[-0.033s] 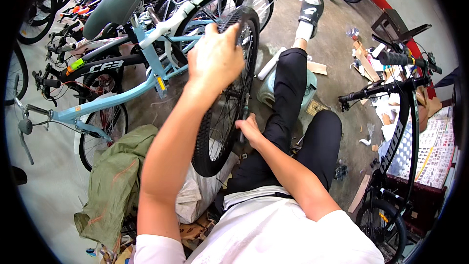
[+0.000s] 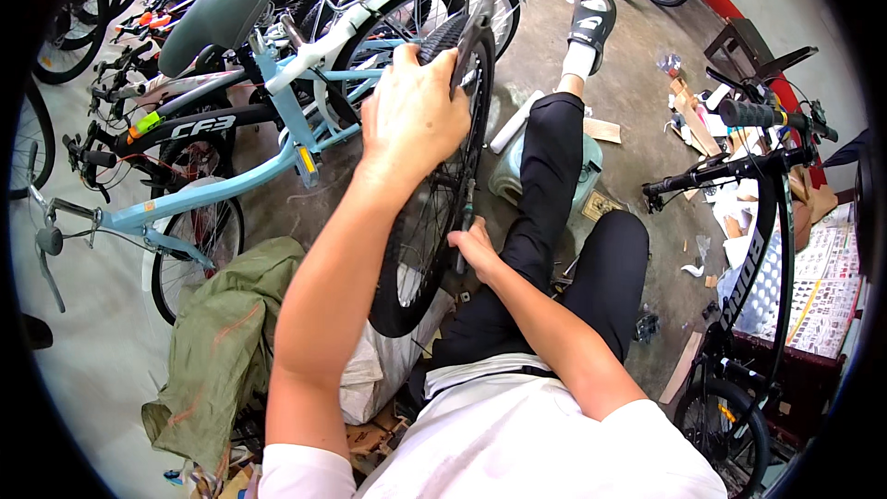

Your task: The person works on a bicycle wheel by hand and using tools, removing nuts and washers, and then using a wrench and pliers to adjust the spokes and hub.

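**A:** State the position and condition of your left hand.

**B:** My left hand [image 2: 413, 115] is raised in front of me, fingers curled and clamped over the top of the loose black-tyred spoked bicycle wheel [image 2: 434, 194]. The tread runs under my palm; my fingertips wrap over its far side, out of view. The wheel stands upright on its edge, its lower rim down beside my left thigh.

**A:** And the right hand?

**B:** My right hand [image 2: 474, 248] is lower, at the wheel's centre. The fingers are bent around a slim dark tool handle [image 2: 465, 222] that rises from my fist against the spokes. The fingertips themselves are hidden behind the wheel, so I cannot tell how tightly they close.

**A:** List what surrounds the hands.

**B:** Beyond my left fingers stands a light blue step-through bicycle with a grey saddle [image 2: 268, 92]; its rear wheel sits just behind the tyre I grip. Below my left forearm lies a crumpled olive-green cloth [image 2: 231, 333], and next to it a white sack [image 2: 370, 370] touching the wheel's lower edge. To the right of my right hand my legs in black trousers [image 2: 554, 212] stretch forward. Well apart, further right, stands a black bicycle with straight handlebars [image 2: 748, 222].
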Motion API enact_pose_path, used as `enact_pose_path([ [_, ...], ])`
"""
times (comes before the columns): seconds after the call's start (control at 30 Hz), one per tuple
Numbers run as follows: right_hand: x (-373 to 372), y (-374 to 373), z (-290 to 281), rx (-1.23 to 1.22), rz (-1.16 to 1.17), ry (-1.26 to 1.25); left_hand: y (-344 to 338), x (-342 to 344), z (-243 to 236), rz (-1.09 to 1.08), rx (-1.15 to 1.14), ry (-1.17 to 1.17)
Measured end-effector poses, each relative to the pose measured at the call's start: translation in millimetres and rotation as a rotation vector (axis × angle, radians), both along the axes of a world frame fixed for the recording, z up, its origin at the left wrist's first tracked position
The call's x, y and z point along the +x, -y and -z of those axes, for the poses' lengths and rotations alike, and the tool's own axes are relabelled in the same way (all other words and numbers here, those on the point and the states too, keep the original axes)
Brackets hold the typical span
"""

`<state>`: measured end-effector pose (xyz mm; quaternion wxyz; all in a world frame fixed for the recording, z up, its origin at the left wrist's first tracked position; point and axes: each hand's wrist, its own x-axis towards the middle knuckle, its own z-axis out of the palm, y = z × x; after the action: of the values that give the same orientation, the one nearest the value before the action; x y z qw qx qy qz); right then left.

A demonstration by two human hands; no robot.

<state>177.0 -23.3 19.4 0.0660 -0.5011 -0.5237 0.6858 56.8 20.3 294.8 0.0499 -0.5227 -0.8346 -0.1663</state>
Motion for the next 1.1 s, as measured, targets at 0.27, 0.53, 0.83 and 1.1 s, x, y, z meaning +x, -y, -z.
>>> enact_pose_path([
  [0.27, -1.3, 0.1, 37.0, -0.009, 0.076, -0.105, -16.6, 7.7, 4.4, 0.043, 0.055, 0.144],
  [0.53, -1.8, 2.5, 36.6, 0.124, -0.015, 0.055, -7.8, 3.7, 1.7, 0.038, 0.054, 0.24],
  [0.83, -4.5, 2.3, 26.3, 0.149, -0.096, 0.063, 2.2, -18.9, 6.3, 0.083, 0.129, 0.276],
  [1.1, -6.8, 4.2, 32.1, 0.058, -0.007, 0.004, 2.0, -13.0, 7.3, 0.091, 0.154, 0.251],
])
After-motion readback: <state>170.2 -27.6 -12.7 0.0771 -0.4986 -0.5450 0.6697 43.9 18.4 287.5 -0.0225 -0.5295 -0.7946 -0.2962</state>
